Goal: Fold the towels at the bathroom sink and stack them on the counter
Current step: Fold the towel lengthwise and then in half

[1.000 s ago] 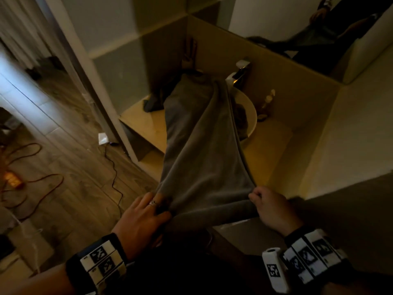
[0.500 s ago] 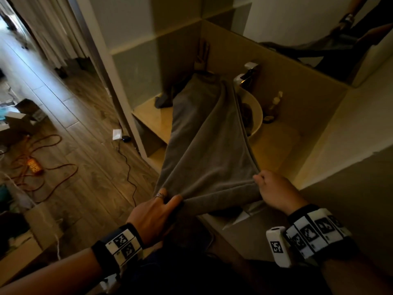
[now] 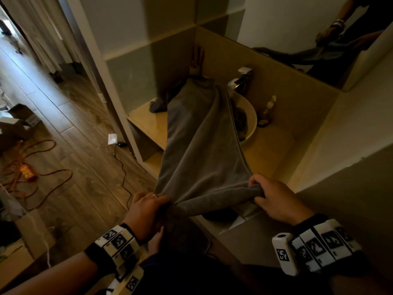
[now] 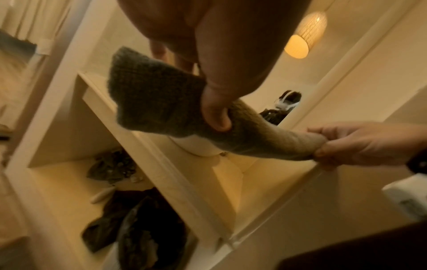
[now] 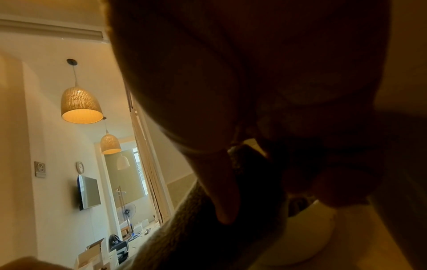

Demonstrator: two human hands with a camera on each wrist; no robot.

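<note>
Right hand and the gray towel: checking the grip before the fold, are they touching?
Touching. The head view shows the right hand pinching the gray towel at its near corner.

Both forearms reach forward with marker-printed wristbands at the wrists. The left hand [image 3: 148, 211], a ring on one finger, curls its fingers round one near corner of the grey terry towel [image 3: 200, 150]. The right hand [image 3: 274, 199] pinches the other corner between thumb and curled fingers.

Dim alcove with beige walls [image 3: 282, 99] and a mirror [image 3: 297, 24] above. Wood-plank floor [image 3: 70, 167] at left — an orange cable [image 3: 42, 177] lies coiled on it. Woven pendant lamps [image 5: 80, 104] are lit; a wall-mounted television [image 5: 89, 194] and a standing fan [image 5: 126, 213] lie beyond.
</note>
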